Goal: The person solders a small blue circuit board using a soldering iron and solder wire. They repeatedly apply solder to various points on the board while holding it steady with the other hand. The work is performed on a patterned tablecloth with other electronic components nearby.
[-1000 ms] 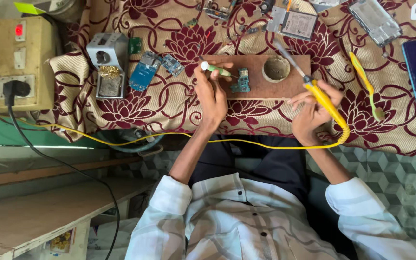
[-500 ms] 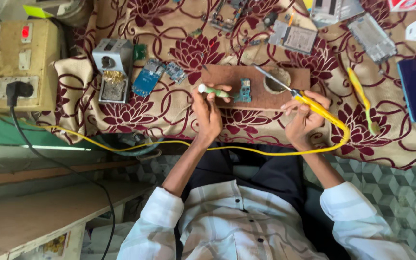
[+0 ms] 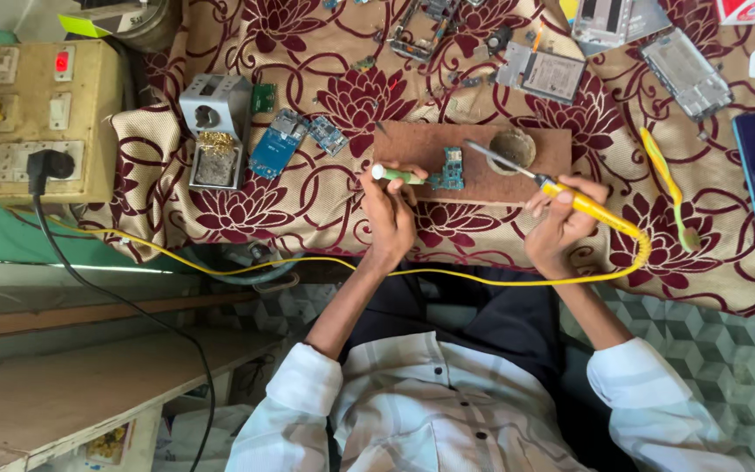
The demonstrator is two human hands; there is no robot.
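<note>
Circuit board (image 3: pixel 452 168), light and fragile, wants edge-holding; my left hand (image 3: pixel 388 214) pinches a green-tipped tool (image 3: pixel 398 175), right hand (image 3: pixel 559 223) grips the soldering iron (image 3: pixel 570 197).

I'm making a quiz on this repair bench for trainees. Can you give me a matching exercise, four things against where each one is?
Things:
1. soldering iron
2. small circuit board
3. green-handled tool
4. black plug

Places:
A. in the switch box socket
B. in the right hand
C. on the brown board
D. in the left hand

Pairs: 1-B, 2-C, 3-D, 4-A
</note>
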